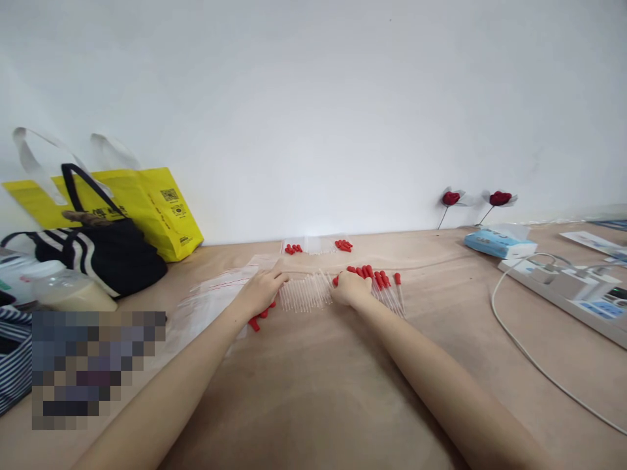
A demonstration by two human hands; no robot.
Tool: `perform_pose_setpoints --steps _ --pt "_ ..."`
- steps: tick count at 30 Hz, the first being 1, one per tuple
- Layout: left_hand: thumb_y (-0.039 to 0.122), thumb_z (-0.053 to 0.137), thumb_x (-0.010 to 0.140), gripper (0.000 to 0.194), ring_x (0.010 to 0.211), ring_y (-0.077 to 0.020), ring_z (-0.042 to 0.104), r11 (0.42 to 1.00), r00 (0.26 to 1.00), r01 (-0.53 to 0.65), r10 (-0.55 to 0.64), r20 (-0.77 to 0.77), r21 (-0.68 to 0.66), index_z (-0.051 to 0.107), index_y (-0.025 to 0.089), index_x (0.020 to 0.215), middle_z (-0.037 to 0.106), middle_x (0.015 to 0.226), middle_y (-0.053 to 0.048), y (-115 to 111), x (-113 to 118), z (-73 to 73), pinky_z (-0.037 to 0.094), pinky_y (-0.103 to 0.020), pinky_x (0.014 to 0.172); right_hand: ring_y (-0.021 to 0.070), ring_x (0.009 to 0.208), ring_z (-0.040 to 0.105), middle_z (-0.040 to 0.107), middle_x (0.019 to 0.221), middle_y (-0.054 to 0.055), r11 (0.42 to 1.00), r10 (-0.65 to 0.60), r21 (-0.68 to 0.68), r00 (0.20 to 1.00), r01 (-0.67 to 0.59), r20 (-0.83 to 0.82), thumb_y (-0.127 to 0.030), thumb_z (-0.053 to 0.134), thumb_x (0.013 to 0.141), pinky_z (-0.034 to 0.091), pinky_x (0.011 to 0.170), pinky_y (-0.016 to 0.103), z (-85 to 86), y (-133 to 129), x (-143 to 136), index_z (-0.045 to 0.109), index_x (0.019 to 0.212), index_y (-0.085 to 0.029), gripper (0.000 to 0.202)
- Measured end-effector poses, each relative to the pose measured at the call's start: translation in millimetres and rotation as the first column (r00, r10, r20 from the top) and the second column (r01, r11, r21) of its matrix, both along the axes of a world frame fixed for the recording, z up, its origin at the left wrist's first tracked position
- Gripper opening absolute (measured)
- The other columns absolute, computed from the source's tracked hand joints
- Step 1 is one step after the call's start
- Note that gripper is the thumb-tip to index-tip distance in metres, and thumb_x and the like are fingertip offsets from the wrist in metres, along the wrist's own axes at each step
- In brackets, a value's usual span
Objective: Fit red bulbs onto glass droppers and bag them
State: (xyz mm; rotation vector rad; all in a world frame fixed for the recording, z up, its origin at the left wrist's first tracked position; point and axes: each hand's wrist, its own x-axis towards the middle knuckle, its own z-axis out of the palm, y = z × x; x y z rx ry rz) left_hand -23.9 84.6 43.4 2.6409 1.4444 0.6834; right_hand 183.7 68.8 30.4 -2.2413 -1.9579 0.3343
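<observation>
A row of thin clear glass dropper tubes [304, 294] lies side by side on the table between my hands. My left hand [262, 291] rests at the row's left end, its fingers a little apart and nothing visible in them. Red rubber bulbs [255, 324] show beneath that hand. At the right end, my right hand [351, 288] is closed, with a red bulb [336, 281] at its fingertips; the fingers are mostly hidden. Beside it lie several droppers with red bulbs [385, 279], one dropper [398, 281] a little apart.
Clear plastic bags [210, 297] lie left of my left hand. Near the wall is a bag [316, 245] with more red-bulb droppers. Yellow bag [171, 209], black bag [127, 254] and bottle [78, 294] stand left. Tissue pack [499, 243], power strip [582, 307] and white cable [519, 352] lie right.
</observation>
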Motion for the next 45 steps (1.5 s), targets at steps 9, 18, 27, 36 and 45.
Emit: perform_pose_setpoints --steps 9,18,27,36,45 --pt "0.013 0.035 0.083 0.022 0.082 -0.0141 0.057 0.940 0.926 0.340 -0.342 0.160 0.039 0.054 0.019 0.094 0.061 0.088 -0.004 -82 19 -27.2 0.046 -0.027 0.073 0.0230 0.079 0.060 0.066 0.080 0.010 0.986 0.162 0.023 0.987 -0.163 0.009 -0.026 0.047 0.076 0.035 0.067 0.031 3.6 -43 25 0.063 0.070 -0.017 0.019" --pt "0.016 0.045 0.078 0.023 0.087 -0.0172 0.055 0.937 0.935 0.334 -0.315 0.162 -0.103 0.056 0.020 0.099 0.057 0.098 -0.007 -92 23 -25.3 0.046 -0.030 0.077 0.0174 0.067 0.057 0.064 0.067 0.002 0.914 0.369 0.172 0.929 -0.367 0.023 -0.023 0.053 0.075 0.032 0.063 0.028 -14.0 -91 62 0.058 0.062 -0.019 0.014" --pt "0.022 0.046 0.081 0.014 0.087 -0.0173 0.056 0.972 0.965 0.234 -0.228 0.126 -0.031 0.060 0.021 0.083 0.057 0.097 -0.005 -85 28 -38.8 0.045 -0.032 0.076 0.0182 0.080 0.053 0.060 0.081 0.003 0.846 0.430 0.351 0.903 -0.400 -0.007 -0.031 0.054 0.077 0.028 0.067 0.030 -28.6 -85 39 0.055 0.073 -0.019 0.012" --pt "0.020 0.044 0.083 0.008 0.081 -0.0182 0.056 0.996 0.991 0.086 -0.088 0.100 0.031 0.052 0.020 0.086 0.063 0.084 0.000 -84 42 -41.9 0.034 -0.037 0.079 0.0138 0.068 0.051 0.059 0.073 0.001 0.759 0.471 0.559 0.874 -0.335 -0.116 -0.014 0.039 0.084 0.027 0.073 0.031 -49.6 -83 32 0.046 0.076 -0.017 0.011" --pt "0.024 0.045 0.084 0.015 0.085 -0.0179 0.056 0.996 0.988 0.086 -0.087 0.131 0.011 0.057 0.022 0.092 0.065 0.087 0.000 -83 40 -44.2 0.034 -0.035 0.078 0.0143 0.075 0.052 0.060 0.083 0.003 0.640 0.605 0.635 0.794 -0.433 -0.068 -0.013 0.037 0.085 0.027 0.076 0.031 -52.0 -85 30 0.051 0.093 -0.018 0.017"
